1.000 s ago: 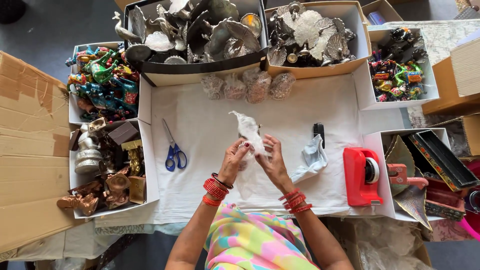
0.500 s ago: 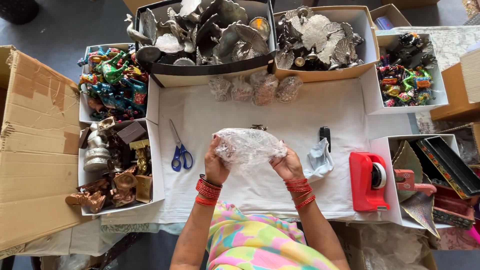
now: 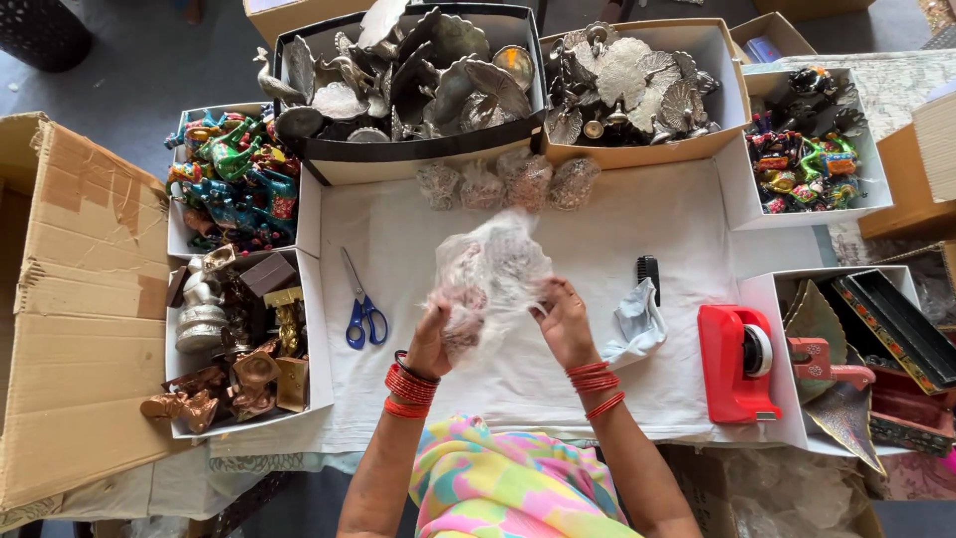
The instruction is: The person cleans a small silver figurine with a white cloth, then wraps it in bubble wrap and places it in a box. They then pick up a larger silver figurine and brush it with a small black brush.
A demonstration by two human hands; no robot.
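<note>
**Wrapping a small piece in clear plastic**

Both hands hold a crinkled clear plastic bag (image 3: 488,279) up above the white cloth (image 3: 558,239) that covers the counter. The left hand (image 3: 433,339) is closed around the lower left of the bag, fingers curled into the plastic, and the right hand (image 3: 563,321) pinches its lower right edge between thumb and fingertips. Something small and dark seems to sit inside the plastic near the left hand.

The step in hand looks like wrapping or bagging one piece. The move that follows likely calls for gathering the loose plastic tight around the piece and keeping a firm pinch so that it does not slip out.

Just left of the bag lie blue-handled scissors (image 3: 364,311). To its right are a black comb (image 3: 648,275), a pale rag (image 3: 633,327) and, further right, a red tape dispenser (image 3: 735,363). Above the bag, four wrapped bundles (image 3: 506,184) lie in a row at the far edge of the cloth, in front of boxes of silver metal figures (image 3: 418,70).

The bag is blurred and its folds catch the light, so the shape of what it holds cannot be made out. The left fingertips are hidden in the plastic. The cardboard box (image 3: 70,299) far to the left is cut off by the frame edge.
</note>
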